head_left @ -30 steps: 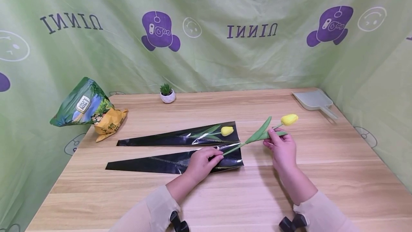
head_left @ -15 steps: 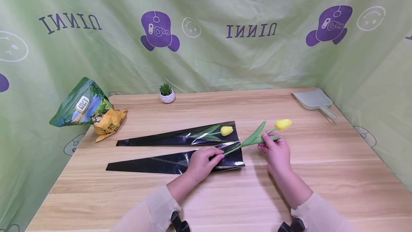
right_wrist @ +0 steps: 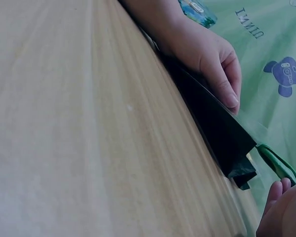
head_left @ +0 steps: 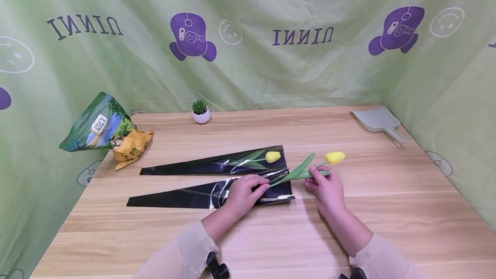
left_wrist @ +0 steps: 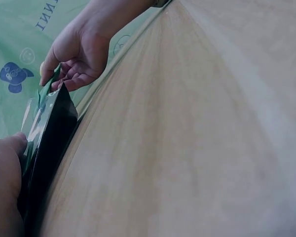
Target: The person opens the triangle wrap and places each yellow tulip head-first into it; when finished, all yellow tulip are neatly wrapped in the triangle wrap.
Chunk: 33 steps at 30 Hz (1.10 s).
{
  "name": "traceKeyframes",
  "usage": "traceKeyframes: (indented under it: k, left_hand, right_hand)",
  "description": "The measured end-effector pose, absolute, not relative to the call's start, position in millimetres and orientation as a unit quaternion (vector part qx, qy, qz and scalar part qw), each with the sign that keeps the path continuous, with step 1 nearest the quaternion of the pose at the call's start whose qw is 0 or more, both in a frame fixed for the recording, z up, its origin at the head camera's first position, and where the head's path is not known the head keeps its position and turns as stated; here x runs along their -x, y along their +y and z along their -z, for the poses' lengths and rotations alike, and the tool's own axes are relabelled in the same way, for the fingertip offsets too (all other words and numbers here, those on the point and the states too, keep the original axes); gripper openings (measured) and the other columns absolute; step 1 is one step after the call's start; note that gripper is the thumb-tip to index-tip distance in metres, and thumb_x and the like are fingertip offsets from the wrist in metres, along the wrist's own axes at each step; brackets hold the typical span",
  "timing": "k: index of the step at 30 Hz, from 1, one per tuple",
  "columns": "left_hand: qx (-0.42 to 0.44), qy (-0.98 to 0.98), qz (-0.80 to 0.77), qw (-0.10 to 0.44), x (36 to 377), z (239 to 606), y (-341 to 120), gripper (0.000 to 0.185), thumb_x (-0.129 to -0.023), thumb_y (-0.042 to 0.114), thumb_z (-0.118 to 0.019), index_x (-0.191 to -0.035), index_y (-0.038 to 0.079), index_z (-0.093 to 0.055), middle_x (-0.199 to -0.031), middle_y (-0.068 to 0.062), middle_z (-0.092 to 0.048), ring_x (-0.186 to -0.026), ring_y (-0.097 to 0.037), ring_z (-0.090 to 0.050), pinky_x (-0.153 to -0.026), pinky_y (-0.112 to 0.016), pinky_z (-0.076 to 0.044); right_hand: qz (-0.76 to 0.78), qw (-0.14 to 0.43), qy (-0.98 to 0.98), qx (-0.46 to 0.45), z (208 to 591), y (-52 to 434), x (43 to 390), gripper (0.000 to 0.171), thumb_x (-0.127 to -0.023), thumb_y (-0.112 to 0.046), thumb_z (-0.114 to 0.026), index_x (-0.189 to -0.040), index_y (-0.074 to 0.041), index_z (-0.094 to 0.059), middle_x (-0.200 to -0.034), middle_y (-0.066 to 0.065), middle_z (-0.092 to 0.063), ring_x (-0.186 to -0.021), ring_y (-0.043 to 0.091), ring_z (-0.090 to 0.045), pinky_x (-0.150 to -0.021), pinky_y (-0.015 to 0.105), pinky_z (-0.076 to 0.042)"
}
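My right hand (head_left: 323, 184) pinches the green stem of a yellow tulip (head_left: 335, 157), just below its leaves. The stem's lower end lies at the wide mouth of the near black sleeve (head_left: 193, 195). My left hand (head_left: 248, 189) grips that sleeve's top layer near the mouth. The right wrist view shows the left hand (right_wrist: 207, 54) curled over the black sleeve (right_wrist: 217, 133), with the tulip stem (right_wrist: 278, 163) at its opening. In the left wrist view the right hand (left_wrist: 79, 54) hovers beyond the sleeve (left_wrist: 49, 143). A second black sleeve (head_left: 201, 166) behind holds another yellow tulip (head_left: 273, 156).
A colourful snack bag (head_left: 104, 130) lies at the wooden table's (head_left: 271, 236) left edge. At the back stand a small potted plant (head_left: 201, 112) and, far right, a grey dustpan (head_left: 377, 120). Green printed cloth walls in the table.
My right hand has carried the tulip left and lower, so the stem end has slid towards and into the near sleeve's mouth. The left hand has stayed on the sleeve.
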<state>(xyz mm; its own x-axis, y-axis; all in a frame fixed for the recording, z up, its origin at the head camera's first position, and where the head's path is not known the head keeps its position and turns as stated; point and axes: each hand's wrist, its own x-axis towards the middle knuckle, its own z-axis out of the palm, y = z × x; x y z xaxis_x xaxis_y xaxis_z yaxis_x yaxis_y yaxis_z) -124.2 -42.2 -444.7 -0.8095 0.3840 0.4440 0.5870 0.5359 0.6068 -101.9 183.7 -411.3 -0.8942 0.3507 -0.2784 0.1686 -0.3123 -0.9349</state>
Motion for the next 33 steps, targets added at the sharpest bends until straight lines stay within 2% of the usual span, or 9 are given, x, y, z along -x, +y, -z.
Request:
traceKeyframes:
  k: [8,11,14,22,29,33]
  left_hand:
    - [0.285,-0.865,0.391,0.133,124.6,444.7,-42.4,0.013,-0.087,0.021,-0.073,-0.096,0.014,-0.078,-0.099,-0.001,-0.076,-0.097,-0.016,-0.071,-0.090,-0.031,-0.055]
    - [0.283,-0.866,0.390,0.132,124.7,444.7,-42.5,0.013,-0.087,0.021,-0.073,-0.097,0.014,-0.078,-0.099,-0.001,-0.076,-0.098,-0.015,-0.071,-0.090,-0.032,-0.055]
    - [0.281,-0.868,0.388,0.131,124.5,444.7,-42.6,0.013,-0.087,0.021,-0.073,-0.097,0.015,-0.078,-0.099,-0.001,-0.076,-0.098,-0.015,-0.071,-0.090,-0.032,-0.055]
    - [0.284,-0.866,0.391,0.128,124.0,445.4,-42.3,0.013,-0.087,0.021,-0.072,-0.097,0.014,-0.078,-0.099,0.000,-0.076,-0.097,-0.015,-0.071,-0.090,-0.031,-0.055]
    - [0.284,-0.866,0.393,0.125,124.6,446.3,-41.8,0.013,-0.087,0.021,-0.072,-0.097,0.015,-0.078,-0.099,0.000,-0.076,-0.098,-0.015,-0.071,-0.090,-0.031,-0.055]
    - [0.283,-0.867,0.392,0.124,124.3,446.5,-42.2,0.013,-0.087,0.021,-0.072,-0.097,0.015,-0.078,-0.099,0.000,-0.076,-0.098,-0.015,-0.071,-0.090,-0.031,-0.055]
  right_hand:
    - [-0.796,0.042,-0.562,0.218,409.5,184.1,100.5,0.011,-0.098,-0.013,-0.059,-0.089,-0.016,-0.054,-0.081,-0.011,-0.063,-0.074,0.003,-0.063,-0.075,0.018,-0.057]
    - [-0.809,0.030,-0.547,0.215,406.7,186.1,100.9,0.006,-0.099,-0.013,-0.056,-0.098,-0.015,-0.050,-0.083,-0.011,-0.064,-0.076,0.002,-0.063,-0.076,0.017,-0.057]
    - [-0.816,0.018,-0.537,0.213,404.1,189.3,101.1,0.010,-0.101,-0.014,-0.053,-0.107,-0.014,-0.044,-0.086,-0.012,-0.066,-0.078,0.002,-0.063,-0.077,0.017,-0.056]
    - [-0.826,0.001,-0.531,0.189,400.8,200.5,101.0,0.013,-0.104,-0.020,-0.045,-0.114,-0.015,-0.039,-0.088,-0.012,-0.068,-0.077,0.002,-0.063,-0.074,0.016,-0.054]
    - [-0.816,0.018,-0.559,0.149,402.0,216.1,103.4,0.016,-0.102,-0.022,-0.052,-0.113,-0.020,-0.042,-0.090,-0.013,-0.072,-0.082,0.002,-0.068,-0.078,0.019,-0.055]
    - [-0.810,0.014,-0.572,0.128,402.7,226.1,104.3,0.012,-0.100,-0.025,-0.057,-0.109,-0.021,-0.050,-0.094,-0.015,-0.073,-0.083,0.001,-0.069,-0.067,0.013,-0.050]
